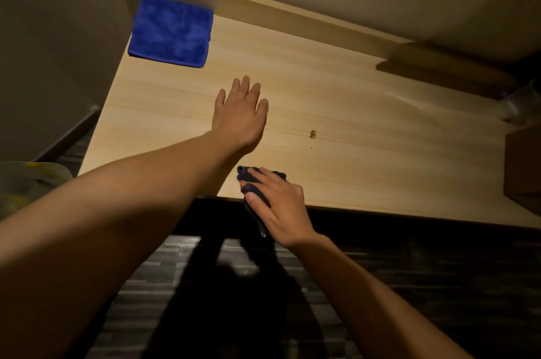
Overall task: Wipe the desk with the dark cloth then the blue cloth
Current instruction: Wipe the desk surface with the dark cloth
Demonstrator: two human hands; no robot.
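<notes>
Right hand [281,206] clamps the dark cloth [257,183], bunched navy, at the desk's [366,124] near edge, tail hanging down-frame. Left hand [240,113] lies flat, fingers spread (holding nothing). Blue cloth [172,29] sits folded square, upper left.

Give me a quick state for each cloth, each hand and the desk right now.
dark cloth: bunched under the right hand at the desk's near edge, partly hanging over it.
blue cloth: folded flat at the far left corner, untouched.
right hand: pressing the dark cloth.
left hand: open, flat, empty.
desk: small brown spot remains.
</notes>
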